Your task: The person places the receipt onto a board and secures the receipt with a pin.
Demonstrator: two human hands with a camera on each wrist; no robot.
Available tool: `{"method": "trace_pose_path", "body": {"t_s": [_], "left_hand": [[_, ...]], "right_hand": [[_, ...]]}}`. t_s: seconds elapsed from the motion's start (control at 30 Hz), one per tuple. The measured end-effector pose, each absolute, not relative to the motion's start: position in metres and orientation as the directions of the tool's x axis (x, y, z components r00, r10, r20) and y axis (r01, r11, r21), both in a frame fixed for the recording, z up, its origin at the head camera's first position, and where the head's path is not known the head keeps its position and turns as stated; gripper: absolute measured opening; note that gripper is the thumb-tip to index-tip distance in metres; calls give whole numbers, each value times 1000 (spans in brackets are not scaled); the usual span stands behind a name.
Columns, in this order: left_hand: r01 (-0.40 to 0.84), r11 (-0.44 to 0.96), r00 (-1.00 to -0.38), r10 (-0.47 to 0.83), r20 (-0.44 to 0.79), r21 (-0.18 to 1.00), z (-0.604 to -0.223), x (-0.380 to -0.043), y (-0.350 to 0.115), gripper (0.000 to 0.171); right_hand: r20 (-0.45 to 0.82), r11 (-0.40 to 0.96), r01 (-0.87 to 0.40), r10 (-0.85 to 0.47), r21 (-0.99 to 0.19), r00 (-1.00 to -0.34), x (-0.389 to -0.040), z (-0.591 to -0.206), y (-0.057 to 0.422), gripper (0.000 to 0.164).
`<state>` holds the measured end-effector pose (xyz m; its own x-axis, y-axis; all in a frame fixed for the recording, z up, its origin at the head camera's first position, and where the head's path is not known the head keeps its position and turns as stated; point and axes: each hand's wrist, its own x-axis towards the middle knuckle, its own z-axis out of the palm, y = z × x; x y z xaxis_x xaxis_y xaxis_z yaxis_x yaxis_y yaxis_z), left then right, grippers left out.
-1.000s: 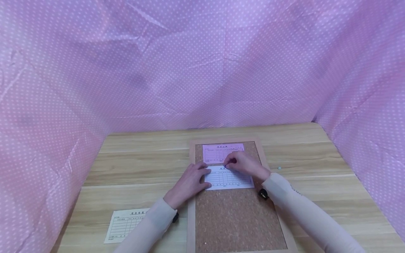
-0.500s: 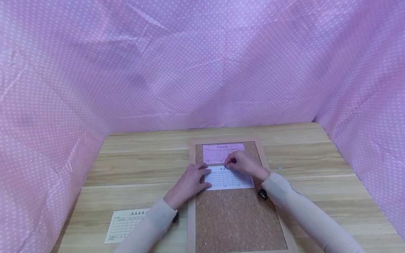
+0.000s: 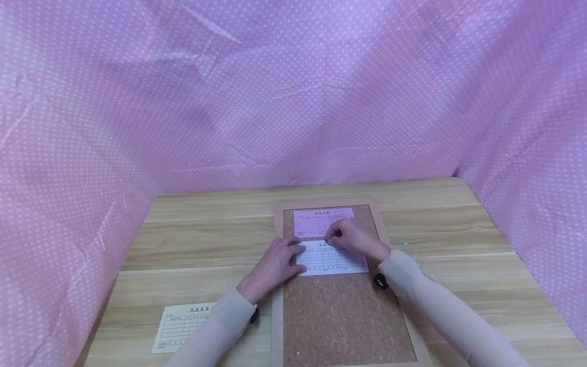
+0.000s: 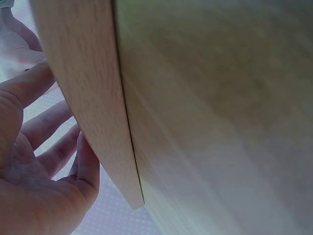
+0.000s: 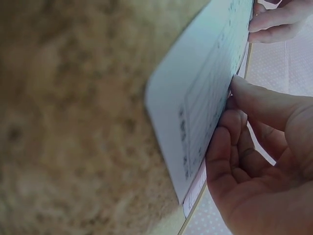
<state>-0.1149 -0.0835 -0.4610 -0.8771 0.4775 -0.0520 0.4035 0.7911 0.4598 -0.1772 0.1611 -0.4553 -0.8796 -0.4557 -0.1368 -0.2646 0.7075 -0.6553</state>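
A white printed form slip [image 3: 316,261] lies on the framed cork board [image 3: 341,316], just below a pink slip [image 3: 309,224] of the same layout. My left hand [image 3: 274,260] rests across the board's left frame, its spread fingertips on the white slip's left edge. At the slip's top edge, my right hand [image 3: 350,237] pinches a small dark-blue push pin [image 3: 326,242], mostly hidden by thumb and forefinger. In the right wrist view the right hand [image 5: 264,142] has its other fingers curled over the paper, whose near corner lifts slightly off the cork.
A cream slip [image 3: 181,329] lies on the wooden table [image 3: 197,244] at left, partly under the left sleeve. A tiny light-blue piece [image 3: 405,243] sits right of the board. Pink dotted cloth [image 3: 293,102] hangs behind and at both sides.
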Motion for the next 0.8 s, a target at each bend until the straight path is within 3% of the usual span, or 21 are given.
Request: {"method": "trace_pose_path", "body": {"t_s": [0.8], "left_hand": [[408, 783, -875, 482, -43, 470, -463, -114, -84, 53]], "right_hand": [[-177, 713, -220, -437, -666, -882, -177, -451, 160, 3]]}}
